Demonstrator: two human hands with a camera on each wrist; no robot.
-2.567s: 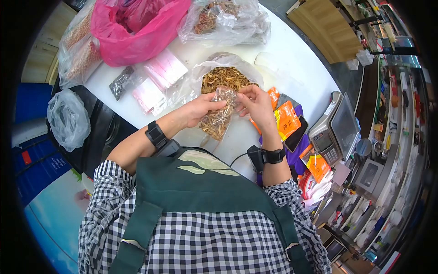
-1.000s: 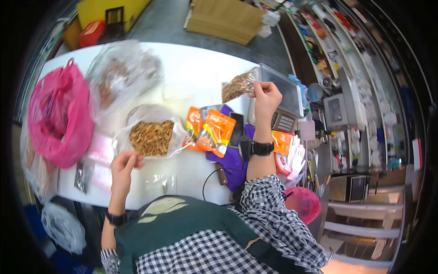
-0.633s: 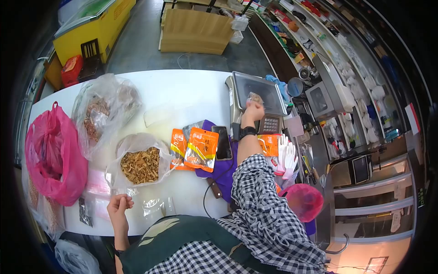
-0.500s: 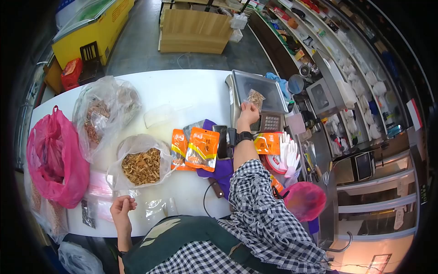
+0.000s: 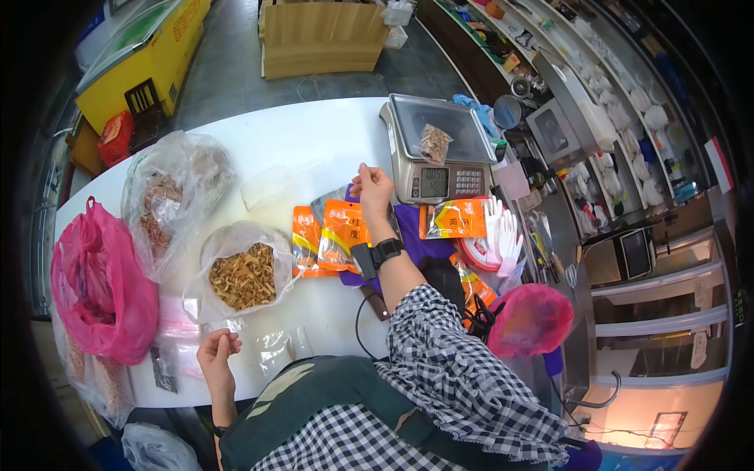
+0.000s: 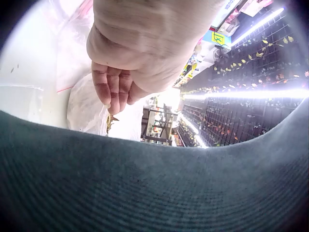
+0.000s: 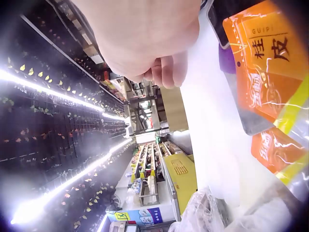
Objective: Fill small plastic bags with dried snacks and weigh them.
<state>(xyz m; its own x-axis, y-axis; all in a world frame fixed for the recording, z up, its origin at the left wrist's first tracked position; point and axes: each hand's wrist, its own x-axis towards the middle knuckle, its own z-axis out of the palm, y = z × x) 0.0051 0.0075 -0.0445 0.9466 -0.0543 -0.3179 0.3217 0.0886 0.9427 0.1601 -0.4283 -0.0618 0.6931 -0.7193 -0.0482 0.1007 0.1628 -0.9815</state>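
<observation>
Moved since the earlier frame: right hand [image 5: 372, 191], withdrawn from the scale [image 5: 470, 188] toward the near left, now above the orange pouches [image 5: 339, 228], fingers loosely bent, holding nothing. Small clear packet [image 5: 434, 144], filled with brown dried pieces, lies released on the scale's pan, near edge, at the far right of the table [image 5: 330, 118]. Left hand [image 5: 217, 352], near left, fingers loosely curled with nothing visible in its grasp; just beyond it, one white plastic bag [image 5: 236, 234], mouth spread, holding brown dried slices [image 5: 245, 276]. Far left of that: one large clear bag [image 5: 196, 169], reddish-brown pieces inside. Left: one pink bag [image 5: 129, 314], upright, gathered at the top, contents not legible; beside its near side, clear bags [image 5: 110, 381] of pale pinkish pieces. Between pink and white bags: flat pink-and-clear bags [image 5: 179, 314], with one small dark packet [image 5: 162, 369] at their near left. Near centre: one flat clear bag [image 5: 275, 351]. Just near of the scale: one further orange packet [image 5: 459, 217], white gloves [image 5: 506, 239] touching its right end.
</observation>
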